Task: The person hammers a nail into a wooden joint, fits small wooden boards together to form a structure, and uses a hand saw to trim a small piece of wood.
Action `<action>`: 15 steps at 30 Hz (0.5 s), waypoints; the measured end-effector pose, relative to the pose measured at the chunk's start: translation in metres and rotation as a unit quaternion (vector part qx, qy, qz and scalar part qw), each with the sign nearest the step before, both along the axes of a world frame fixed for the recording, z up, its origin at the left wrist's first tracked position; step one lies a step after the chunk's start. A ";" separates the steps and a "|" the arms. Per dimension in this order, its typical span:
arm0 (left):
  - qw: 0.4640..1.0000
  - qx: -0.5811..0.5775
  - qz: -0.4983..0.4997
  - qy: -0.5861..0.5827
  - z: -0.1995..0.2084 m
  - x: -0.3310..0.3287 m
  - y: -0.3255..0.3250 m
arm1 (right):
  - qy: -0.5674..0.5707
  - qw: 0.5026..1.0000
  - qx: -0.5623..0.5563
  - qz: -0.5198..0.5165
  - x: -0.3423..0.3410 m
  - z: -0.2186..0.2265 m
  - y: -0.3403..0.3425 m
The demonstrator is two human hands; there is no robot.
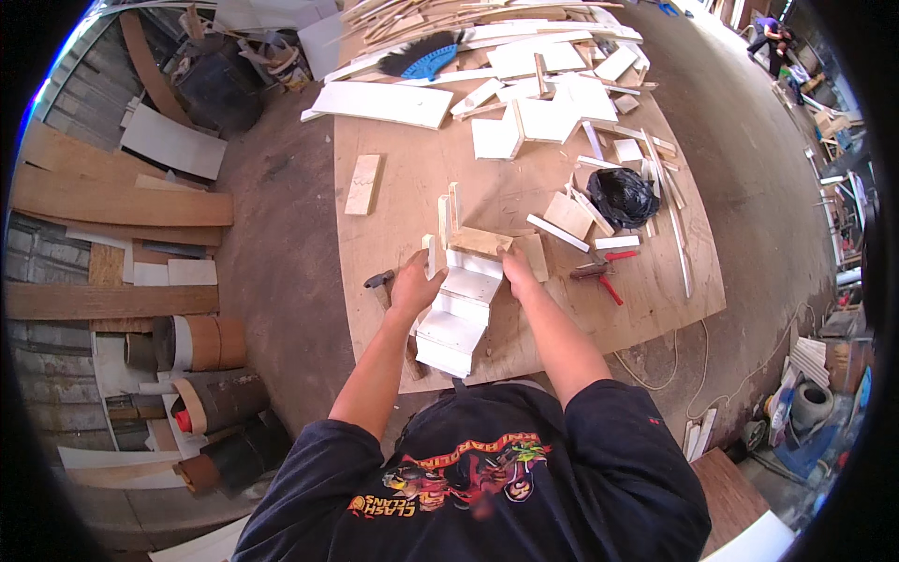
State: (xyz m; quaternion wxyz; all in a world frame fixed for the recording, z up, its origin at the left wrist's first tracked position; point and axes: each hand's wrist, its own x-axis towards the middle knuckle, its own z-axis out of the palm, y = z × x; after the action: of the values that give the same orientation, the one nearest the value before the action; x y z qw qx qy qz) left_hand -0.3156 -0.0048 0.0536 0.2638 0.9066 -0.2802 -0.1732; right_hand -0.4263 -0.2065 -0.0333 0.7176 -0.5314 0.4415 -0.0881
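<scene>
A white stepped wooden piece (453, 323) lies near the table's front edge, close to my body. At its far end are a bare wood block (482, 242) and thin upright wood strips (445, 220). My left hand (412, 283) is closed on the left side of the stepped piece, beside a short upright strip. On the other side, my right hand (515, 267) grips its far right corner, fingers against the bare block. A hammer (379, 281) lies left of my left hand, its handle partly under my arm. Red-handled pliers (609, 272) rest to the right.
White boards and offcuts (543, 112) cover the table's (412, 187) far part, with a blue brush (421, 61) among them. A black plastic bag (623, 197) sits at the right. Rolls of sheet material (211, 342) stand left; a cord (702, 365) crosses the floor. Another person (773, 42) is far off.
</scene>
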 end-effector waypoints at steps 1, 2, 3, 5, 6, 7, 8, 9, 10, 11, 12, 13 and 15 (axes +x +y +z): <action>1.000 -0.009 -0.007 -0.008 -0.003 -0.001 -0.001 | 0.029 0.999 -0.025 0.018 -0.007 0.013 0.001; 1.000 -0.012 -0.011 -0.005 -0.005 -0.002 -0.004 | 0.032 0.999 -0.028 0.013 -0.011 0.010 -0.001; 1.000 -0.017 -0.001 -0.019 -0.007 -0.005 -0.008 | 0.038 0.998 -0.043 0.012 -0.019 0.002 -0.003; 0.999 -0.023 0.005 -0.027 -0.009 -0.010 -0.017 | 0.050 0.997 -0.058 0.006 -0.033 -0.013 -0.012; 0.999 -0.023 0.020 -0.036 -0.008 -0.009 -0.019 | 0.068 0.992 -0.104 0.029 -0.038 -0.014 -0.018; 0.998 -0.023 0.036 -0.045 -0.007 -0.009 -0.021 | 0.087 0.983 -0.150 0.053 -0.042 -0.015 -0.024; 0.997 -0.031 0.044 -0.056 -0.006 -0.014 -0.021 | 0.106 0.972 -0.198 0.074 -0.054 -0.015 -0.030; 0.997 -0.031 0.043 -0.057 -0.004 -0.015 -0.021 | 0.105 0.972 -0.198 0.073 -0.059 -0.014 -0.036; 0.997 -0.022 0.056 -0.055 -0.003 -0.015 -0.021 | 0.152 0.944 -0.277 0.095 -0.065 -0.014 -0.046; 0.996 -0.012 0.071 -0.054 -0.001 -0.016 -0.024 | 0.196 0.907 -0.355 0.118 -0.070 -0.014 -0.058; 0.995 -0.009 0.087 -0.056 0.006 -0.017 -0.029 | 0.234 0.871 -0.402 0.154 -0.071 -0.010 -0.070; 0.994 -0.007 0.093 -0.057 0.008 -0.018 -0.032 | 0.231 0.872 -0.402 0.159 -0.072 -0.013 -0.080; 0.990 -0.014 0.126 -0.064 0.011 -0.020 -0.039 | 0.285 0.788 -0.517 0.175 -0.072 -0.019 -0.101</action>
State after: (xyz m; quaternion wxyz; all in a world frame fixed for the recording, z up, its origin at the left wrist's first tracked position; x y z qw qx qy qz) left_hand -0.3356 -0.0442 0.0646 0.2780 0.9400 -0.1823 -0.0766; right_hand -0.4981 -0.3078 -0.0518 0.1808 -0.8920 0.4138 -0.0208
